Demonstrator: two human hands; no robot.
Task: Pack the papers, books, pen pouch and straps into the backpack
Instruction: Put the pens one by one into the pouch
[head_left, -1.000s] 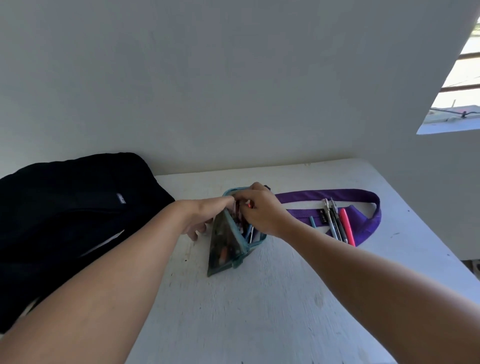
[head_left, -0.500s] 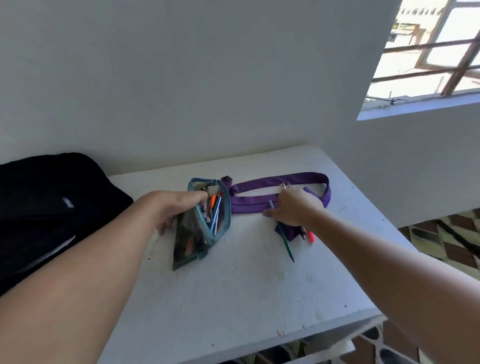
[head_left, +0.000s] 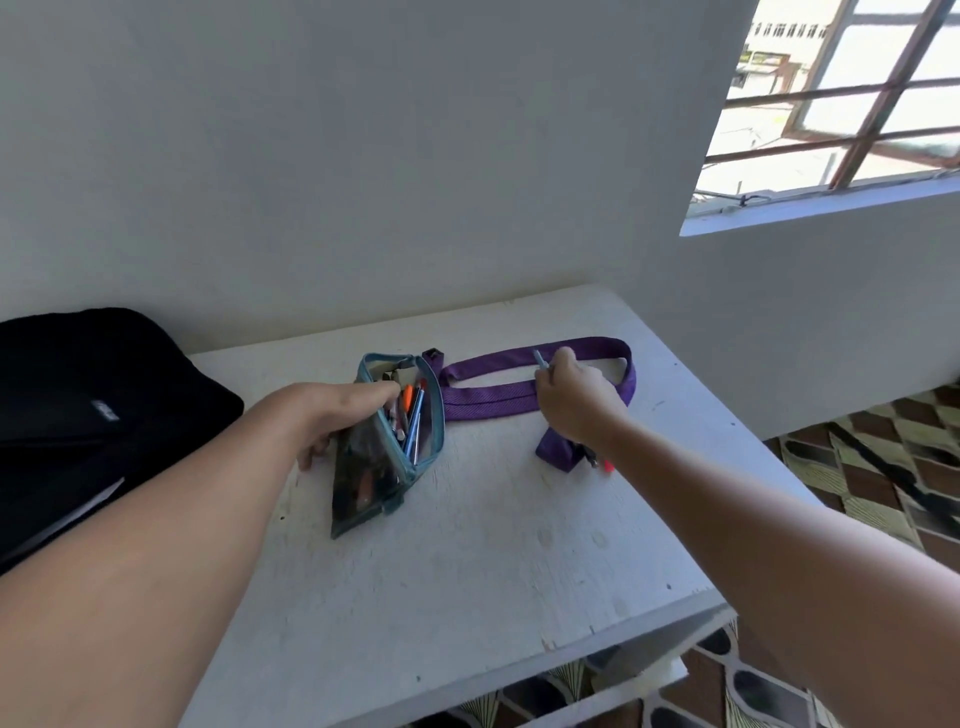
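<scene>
Pinching a slim blue pen (head_left: 540, 359) between thumb and fingertips, the right hand (head_left: 574, 402) is curled over the purple strap (head_left: 488, 402) near the table's far right, pen tip poking up past the knuckles. Left hand (head_left: 345, 415) grips the near lip of the teal pen pouch (head_left: 387, 441), fingers curled round the edge, holding its zip mouth wide open; orange, blue and dark pens show inside. Pouch lies on the white table (head_left: 467, 561), just left of the strap, w/ a small dark buckle between them. More pens, incl. a red-orange one (head_left: 607, 466), peek out under the right wrist beside the strap's folded end; exact count can't be told. Black backpack (head_left: 88, 415) sits at the table's left edge, touching the wall, well apart from the strap; whether its main zip is open isn't clear. No papers or books visible on the tabletop. Step in hand, judging by this: loose pens are being gathered into the pouch, so packing proper hasn't reached pouch or strap yet. Next move prob. calls for carrying the blue pen left and dropping it into the held-open mouth w/o snagging the zip, then going back for the rest. Writing: a small pale logo patch (head_left: 106, 409) on the backpack, too blurred to read; no other labels legible.
</scene>
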